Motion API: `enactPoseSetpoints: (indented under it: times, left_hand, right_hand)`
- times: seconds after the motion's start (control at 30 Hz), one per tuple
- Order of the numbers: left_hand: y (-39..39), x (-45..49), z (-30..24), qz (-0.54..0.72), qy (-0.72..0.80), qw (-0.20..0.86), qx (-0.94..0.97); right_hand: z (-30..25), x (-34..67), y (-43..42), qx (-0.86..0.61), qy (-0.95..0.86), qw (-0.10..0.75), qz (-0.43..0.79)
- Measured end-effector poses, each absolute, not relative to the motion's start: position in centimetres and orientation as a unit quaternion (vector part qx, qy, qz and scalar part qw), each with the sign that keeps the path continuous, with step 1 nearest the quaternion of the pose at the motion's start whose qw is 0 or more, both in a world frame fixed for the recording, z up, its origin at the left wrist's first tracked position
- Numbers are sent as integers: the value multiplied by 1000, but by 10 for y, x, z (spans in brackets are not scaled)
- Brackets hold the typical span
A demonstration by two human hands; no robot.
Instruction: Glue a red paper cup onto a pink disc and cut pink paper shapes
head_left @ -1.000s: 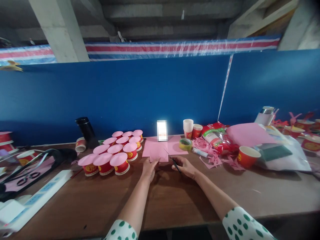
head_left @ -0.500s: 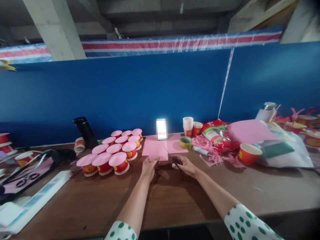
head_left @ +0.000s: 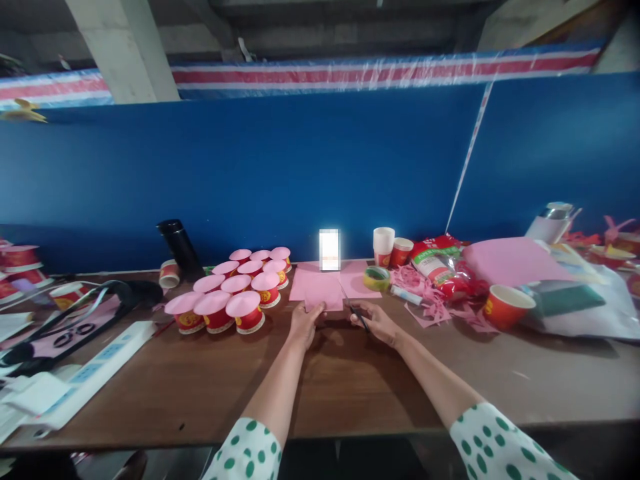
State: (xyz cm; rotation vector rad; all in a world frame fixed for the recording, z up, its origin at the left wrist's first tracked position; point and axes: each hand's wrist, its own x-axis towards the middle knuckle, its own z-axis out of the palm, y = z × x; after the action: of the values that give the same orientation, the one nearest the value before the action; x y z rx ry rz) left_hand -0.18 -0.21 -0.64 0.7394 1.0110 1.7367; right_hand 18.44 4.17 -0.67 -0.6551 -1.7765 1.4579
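Observation:
A stack of pink paper sheets (head_left: 320,287) lies on the brown table (head_left: 350,380) in front of me. My left hand (head_left: 304,325) pinches the near edge of the top pink sheet. My right hand (head_left: 379,323) is closed round a pair of dark scissors (head_left: 359,314), whose blades point at the sheet's near right edge. Both forearms reach out from white sleeves with green dots.
Several red cups capped with pink paper (head_left: 235,293) stand to the left. A black flask (head_left: 179,247), a white power strip (head_left: 95,373) and black scissors (head_left: 70,333) lie further left. A tape roll (head_left: 376,278), paper cups (head_left: 383,245), pink scraps (head_left: 430,303), a red bag (head_left: 440,267) and an open red cup (head_left: 505,306) are on the right.
The view has shifted a little right and down. Both hands stay at the near edge of the pink sheet, the scissors' blades now closer to the paper.

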Motion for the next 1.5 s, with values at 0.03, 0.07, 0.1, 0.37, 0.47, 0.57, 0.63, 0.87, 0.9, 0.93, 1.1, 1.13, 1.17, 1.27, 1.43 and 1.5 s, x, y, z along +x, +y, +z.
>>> enactPoseSetpoints:
  times: [0.03, 0.07, 0.1, 0.37, 0.47, 0.57, 0.63, 0.87, 0.9, 0.93, 1.1, 1.13, 1.17, 1.27, 1.43, 1.5]
  left_hand:
    - [-2, -2, -7, 712, 413, 480, 303]
    - [-2, -2, -8, 713, 413, 480, 302]
    - [-1, -2, -8, 712, 412, 481, 303]
    - [-1, -1, -9, 707, 412, 484, 310]
    - [-1, -1, -9, 704, 414, 486, 311]
    - [-1, -2, -9, 704, 413, 487, 309]
    - [-1, -2, -9, 706, 413, 488, 307]
    - [-1, -2, -8, 706, 411, 489, 305]
    - [-1, -2, -8, 706, 410, 489, 305]
    - [-2, -2, -8, 706, 410, 490, 305]
    - [-2, -2, -9, 707, 408, 491, 303]
    - [-2, -2, -9, 707, 408, 491, 303]
    - [-2, -2, -9, 708, 409, 490, 302]
    - [-3, -2, -8, 709, 411, 486, 302]
    - [-2, -2, -9, 704, 416, 485, 310]
    - [-1, -3, -9, 705, 418, 482, 309]
  right_hand:
    - [-7, 184, 42, -254, -691, 367, 569]
    - [-7, 184, 42, -252, -690, 368, 570]
    - [-7, 184, 42, -251, -688, 369, 572]
    - [-5, 185, 41, -264, -677, 362, 584]
    - [-4, 184, 41, -271, -674, 364, 584]
    - [-5, 183, 42, -277, -672, 363, 583]
    - [-7, 183, 42, -274, -675, 364, 581]
    - [-7, 184, 42, -272, -676, 367, 578]
    - [-7, 184, 43, -270, -676, 367, 580]
    - [-7, 183, 43, -269, -675, 367, 580]
    - [-6, 183, 42, -277, -681, 365, 571]
    - [-6, 183, 42, -277, -681, 363, 573]
    - [-5, 183, 42, -278, -680, 361, 575]
    - [-4, 183, 41, -279, -675, 362, 579]
    - [-8, 183, 43, -269, -674, 367, 582]
    - [-11, 183, 45, -267, -670, 368, 587]
